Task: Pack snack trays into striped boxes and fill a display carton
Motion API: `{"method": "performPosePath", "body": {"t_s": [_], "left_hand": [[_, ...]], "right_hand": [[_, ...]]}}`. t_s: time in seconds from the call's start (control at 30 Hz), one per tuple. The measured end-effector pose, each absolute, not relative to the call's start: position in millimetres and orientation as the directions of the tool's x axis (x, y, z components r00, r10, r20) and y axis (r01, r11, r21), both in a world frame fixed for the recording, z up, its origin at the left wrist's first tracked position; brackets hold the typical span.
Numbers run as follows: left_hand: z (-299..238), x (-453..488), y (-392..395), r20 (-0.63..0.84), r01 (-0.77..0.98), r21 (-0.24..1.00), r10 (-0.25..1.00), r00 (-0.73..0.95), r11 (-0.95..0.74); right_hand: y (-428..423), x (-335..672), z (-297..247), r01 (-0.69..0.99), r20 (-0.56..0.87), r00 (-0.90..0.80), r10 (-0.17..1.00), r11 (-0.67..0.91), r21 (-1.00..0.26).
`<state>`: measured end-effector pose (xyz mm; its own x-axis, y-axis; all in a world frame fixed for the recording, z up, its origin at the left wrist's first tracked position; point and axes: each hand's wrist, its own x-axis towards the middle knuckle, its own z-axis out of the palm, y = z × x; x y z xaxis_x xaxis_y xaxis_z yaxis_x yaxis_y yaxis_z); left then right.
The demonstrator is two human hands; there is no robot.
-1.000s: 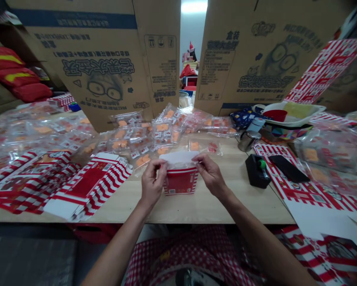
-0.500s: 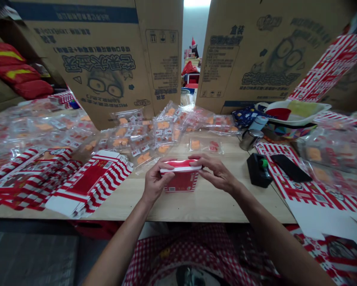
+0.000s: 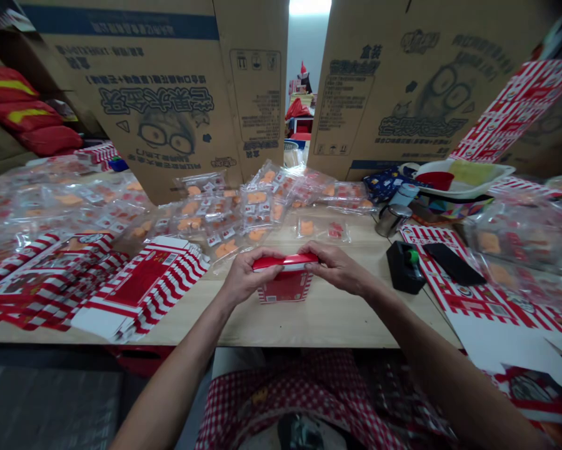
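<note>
A small red and white striped carton [image 3: 284, 284] stands upright on the wooden table [image 3: 318, 319] in front of me. My left hand [image 3: 245, 275] grips its left top edge with fingers curled over the red lid. My right hand [image 3: 337, 267] presses on the right side of the lid, fingers closed over it. The lid lies folded down flat across the top.
A stack of flat striped carton blanks [image 3: 140, 290] lies to the left. Several clear bags of orange pieces [image 3: 224, 215] spread behind the carton. A black tape dispenser [image 3: 405, 267], a phone [image 3: 456, 264] and a metal cup [image 3: 393, 219] sit on the right. Large cardboard boxes [image 3: 168, 94] stand behind.
The white top flap that stood open a second ago has been folded down. Both hands moved onto the closed red lid and now press it.
</note>
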<state>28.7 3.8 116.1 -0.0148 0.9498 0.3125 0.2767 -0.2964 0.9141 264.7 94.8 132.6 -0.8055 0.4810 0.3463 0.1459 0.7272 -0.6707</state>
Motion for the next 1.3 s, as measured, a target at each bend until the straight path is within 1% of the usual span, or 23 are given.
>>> {"method": "performPosePath", "body": {"t_s": [0.07,0.13,0.27,0.3,0.37,0.43,0.53,0.6,0.67,0.77,0.83,0.93,1.0,1.07,1.13,1.2,1.27,1.3], "left_hand": [[110,32,4,0.368,0.286,0.900,0.925,-0.093,-0.329],[103,37,4,0.433,0.313,0.876,0.885,-0.172,-0.368],[89,47,1,0.532,0.361,0.838,0.762,-0.368,-0.410],[87,49,0,0.549,0.373,0.828,0.737,-0.394,-0.418],[84,51,-2,0.583,0.407,0.804,0.713,-0.390,-0.434],[84,52,-4,0.611,0.450,0.775,0.709,-0.351,-0.444],[87,54,-7,0.636,0.488,0.746,0.703,-0.318,-0.453],[89,54,-8,0.655,0.478,0.732,0.694,-0.297,-0.486],[89,53,-10,0.673,0.451,0.718,0.694,-0.255,-0.530],[85,50,-13,0.683,0.420,0.706,0.704,-0.192,-0.570],[80,47,-15,0.692,0.413,0.694,0.705,-0.158,-0.589],[77,37,-15,0.729,0.417,0.643,0.680,-0.077,-0.642],[84,30,-14,0.760,0.458,0.578,0.650,0.001,-0.676],[99,26,-14,0.756,0.558,0.485,0.643,0.118,-0.673],[118,26,-13,0.698,0.672,0.358,0.664,0.269,-0.648],[131,31,-9,0.636,0.723,0.231,0.663,0.394,-0.651],[133,39,-1,0.651,0.720,0.149,0.615,0.445,-0.678],[131,44,4,0.683,0.722,0.123,0.586,0.437,-0.681]], "right_hand": [[94,262,129,0.152,0.421,-0.770,0.479,0.779,-0.609],[90,260,127,0.168,0.457,-0.752,0.475,0.809,-0.564],[84,259,129,0.184,0.451,-0.763,0.463,0.824,-0.536],[83,259,131,0.181,0.448,-0.767,0.459,0.825,-0.536],[80,259,132,0.168,0.452,-0.767,0.456,0.822,-0.544],[77,260,132,0.180,0.463,-0.733,0.499,0.798,-0.575],[70,259,131,0.252,0.459,-0.645,0.612,0.736,-0.628],[67,260,132,0.256,0.469,-0.631,0.618,0.737,-0.626],[64,262,132,0.224,0.490,-0.665,0.564,0.776,-0.590],[61,270,130,0.143,0.528,-0.737,0.422,0.861,-0.489],[61,276,125,0.096,0.564,-0.752,0.340,0.904,-0.416],[63,282,116,0.086,0.625,-0.724,0.291,0.937,-0.338],[63,281,112,0.087,0.665,-0.693,0.277,0.949,-0.304],[60,276,112,0.093,0.680,-0.676,0.285,0.948,-0.305],[53,270,114,0.104,0.680,-0.654,0.331,0.930,-0.352],[49,268,117,0.098,0.685,-0.618,0.385,0.903,-0.419],[53,277,116,0.094,0.679,-0.586,0.442,0.869,-0.485],[58,289,114,0.133,0.659,-0.556,0.507,0.836,-0.532]]}}
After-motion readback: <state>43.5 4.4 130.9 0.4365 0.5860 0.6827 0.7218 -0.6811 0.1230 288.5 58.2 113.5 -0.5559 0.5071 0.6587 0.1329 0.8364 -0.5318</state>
